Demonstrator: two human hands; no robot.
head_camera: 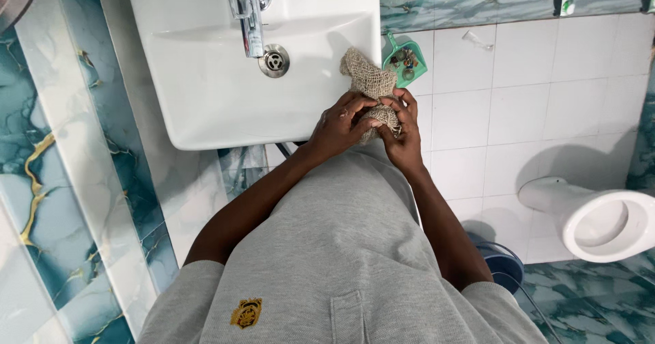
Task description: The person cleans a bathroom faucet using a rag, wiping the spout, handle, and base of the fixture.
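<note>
A rough brown burlap cloth (367, 78) is bunched up over the right front edge of a white washbasin (205, 91). My left hand (339, 124) grips its lower part from the left. My right hand (402, 129) closes on it from the right, fingers curled over the fabric. Both hands meet at the cloth, just in front of my grey shirt. The upper end of the cloth sticks up free above my fingers.
A chrome tap (249, 13) and round drain (274, 61) sit in the basin. A green dustpan (405, 59) with debris lies on the white tiled floor. A white toilet bowl (600, 221) stands at the right, a blue bucket (501, 262) beside my right arm.
</note>
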